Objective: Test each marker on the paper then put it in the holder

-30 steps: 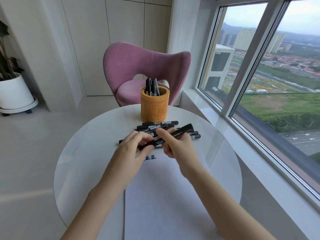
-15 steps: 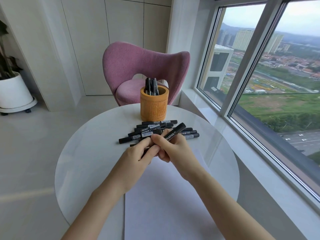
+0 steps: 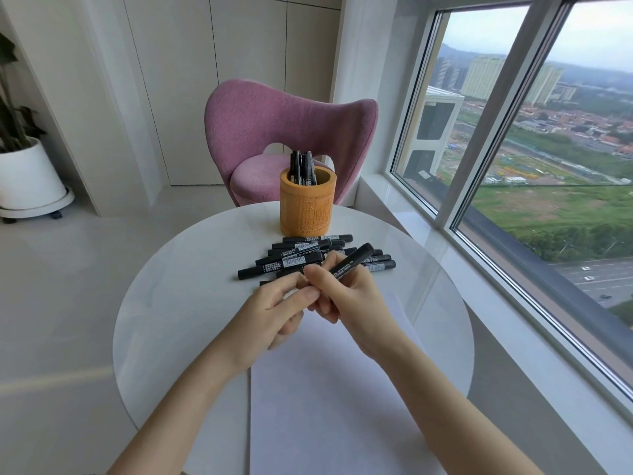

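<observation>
My right hand (image 3: 352, 299) grips a black marker (image 3: 356, 258) that slants up to the right above the white paper (image 3: 329, 399). My left hand (image 3: 274, 313) meets it at the marker's lower end, fingers pinched there; the cap or tip is hidden between the hands. Behind them lies a pile of several black markers (image 3: 294, 262) on the round white table (image 3: 191, 269). An orange carved holder (image 3: 307, 204) stands at the table's far side with several markers upright in it. Earlier marks on the paper are covered by my hands.
A pink chair (image 3: 274, 132) stands just beyond the table. A large window (image 3: 534, 149) runs along the right. At the far left a white planter (image 3: 27, 176) sits on a wheeled base on the floor.
My two hands have come together: the left hand closed in on the marker's lower end and now covers it. The marker is held shorter and steeper, and the marks on the paper are hidden.
</observation>
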